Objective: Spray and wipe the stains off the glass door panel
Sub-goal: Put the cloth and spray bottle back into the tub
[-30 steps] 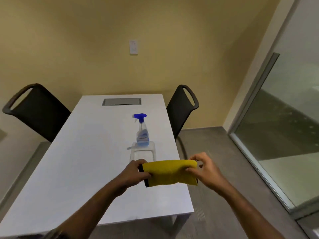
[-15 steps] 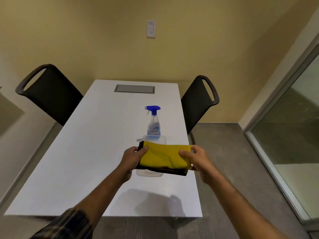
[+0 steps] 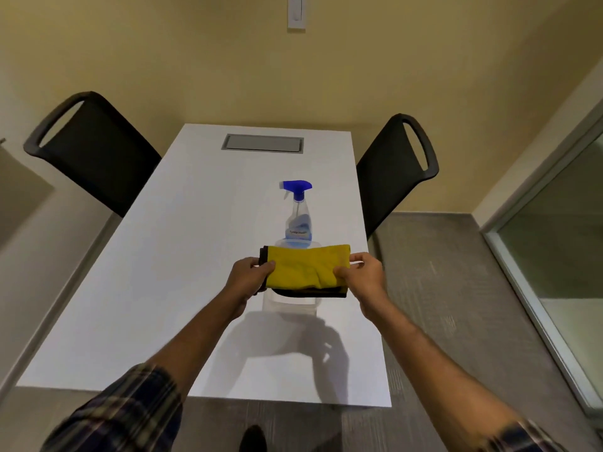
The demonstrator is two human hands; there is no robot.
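A folded yellow cloth [image 3: 303, 267] with a dark underside is held flat between both hands, low over a clear plastic container [image 3: 290, 301] on the white table [image 3: 163, 288]. My left hand [image 3: 249, 277] grips its left end and my right hand [image 3: 360, 275] grips its right end. A spray bottle [image 3: 298, 220] with a blue trigger head and blue liquid stands upright just behind the cloth. The glass door panel [image 3: 561, 249] shows at the right edge of the view, set in a pale metal frame.
Two black chairs flank the table, one on the left [image 3: 88, 148] and one on the right [image 3: 394, 168]. A grey cable hatch [image 3: 262, 143] lies in the table's far end. Grey floor [image 3: 440, 288] runs between the table and the glass.
The view has swung left, away from the glass, and closer over the table. Both hands have lowered the cloth flat over the clear container.
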